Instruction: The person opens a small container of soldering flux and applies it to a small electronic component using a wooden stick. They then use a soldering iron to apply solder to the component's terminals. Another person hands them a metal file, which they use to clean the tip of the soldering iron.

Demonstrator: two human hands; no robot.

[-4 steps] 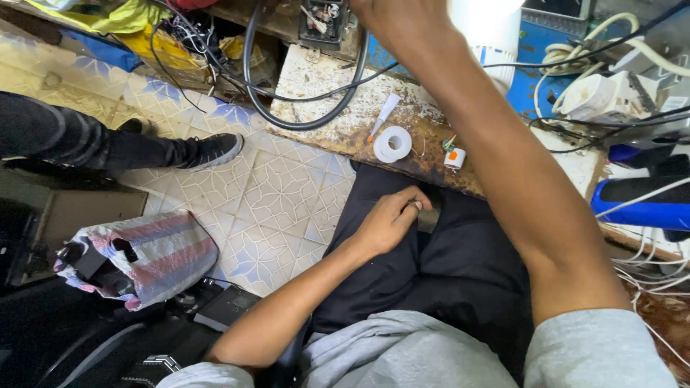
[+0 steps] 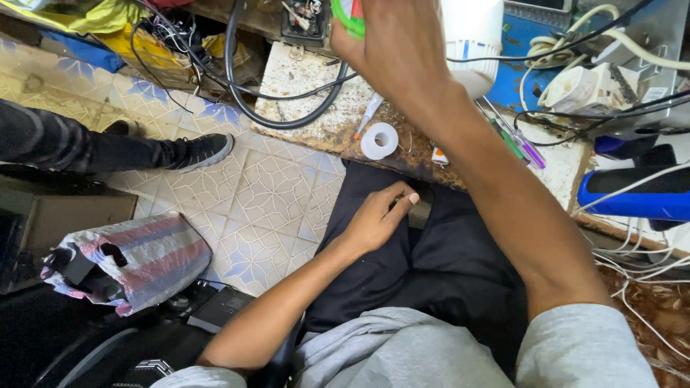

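My right hand [image 2: 399, 47] is raised at the top of the view, closed around a green-rimmed object [image 2: 346, 14] that is mostly cut off by the frame edge. My left hand [image 2: 377, 215] rests on my lap over black trousers [image 2: 431, 266], fingers curled around a small dark object that is mostly hidden. On the worn bench top [image 2: 302, 93] below the right hand lie a white tape roll [image 2: 379, 141] and a pen-like tool [image 2: 366, 115].
A thick black cable [image 2: 241, 79] loops over the bench. White plugs and wires [image 2: 582, 90], a blue object [image 2: 632, 197] and screwdrivers [image 2: 521, 147] crowd the right. Another person's leg and black shoe [image 2: 198, 152] cross the tiled floor at left. A striped bag [image 2: 136, 259] sits lower left.
My right hand has come lower into view with the green-rimmed object. The left hand stays on my lap.
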